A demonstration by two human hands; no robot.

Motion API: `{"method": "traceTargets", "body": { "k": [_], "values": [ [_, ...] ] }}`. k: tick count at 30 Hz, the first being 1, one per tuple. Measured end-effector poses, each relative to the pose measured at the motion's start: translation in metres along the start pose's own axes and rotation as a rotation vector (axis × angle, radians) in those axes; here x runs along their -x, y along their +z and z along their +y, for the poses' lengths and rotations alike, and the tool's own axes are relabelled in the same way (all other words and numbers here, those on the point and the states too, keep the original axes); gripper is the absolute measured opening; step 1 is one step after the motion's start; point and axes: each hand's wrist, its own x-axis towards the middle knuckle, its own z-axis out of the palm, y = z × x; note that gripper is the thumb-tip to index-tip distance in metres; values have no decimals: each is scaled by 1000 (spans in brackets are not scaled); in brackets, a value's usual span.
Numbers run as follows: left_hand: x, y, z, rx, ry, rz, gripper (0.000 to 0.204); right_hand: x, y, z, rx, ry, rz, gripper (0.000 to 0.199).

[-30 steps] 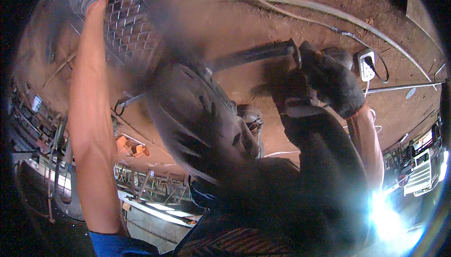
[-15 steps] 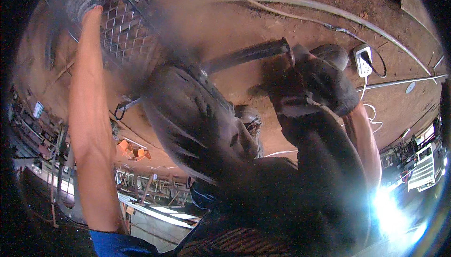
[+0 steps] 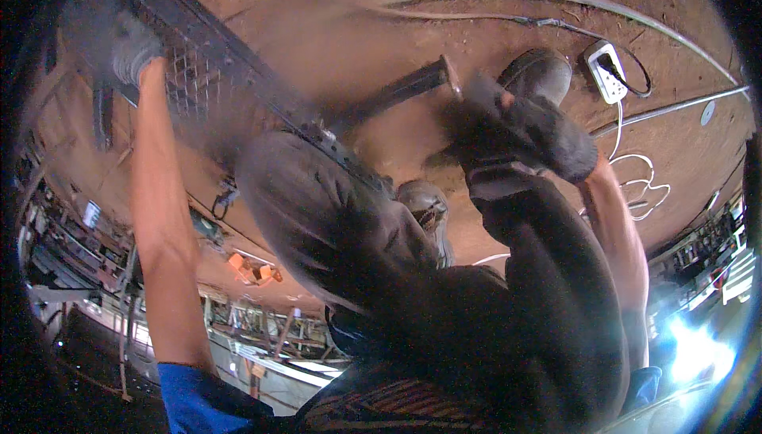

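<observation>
My left hand, in a grey glove, grips the end of a dark metal frame with wire mesh at the upper left. In a dark glove, my right hand is closed on the body of a big black angle grinder. The grinder's blurred guard and disc sit against the frame's bar near the middle. Its black side handle sticks out up and to the right, with no hand on it. Dust blurs the air around the mesh.
Reddish dirt ground lies under everything. A white power strip with cables sits at the upper right, next to a long grey pipe. My shoes stand near the grinder. Workshop clutter and a bright light line the lower rim.
The grinder's side handle and my right hand have drifted slightly up and right in the view. My left hand keeps its hold on the mesh frame.
</observation>
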Motion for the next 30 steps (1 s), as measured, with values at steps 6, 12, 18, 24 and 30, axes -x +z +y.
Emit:
{"method": "traceTargets", "body": {
  "k": [6,12,18,24,30],
  "values": [
    [-4,-14,-6,-51,-12,-19,53,30,-3,-15,-965,705,222,53],
    [9,-13,-14,-73,-86,-88,53,15,-1,-18,-1058,452,301,55],
    [22,-19,-21,-95,-134,-140,54,-6,26,4,-547,243,144,50],
    [46,-29,-34,-124,-193,-155,55,-44,32,-5,-638,226,63,53],
    [43,-27,-15,-100,-166,-136,56,-57,13,-8,-446,244,-48,42]
  ]
}}
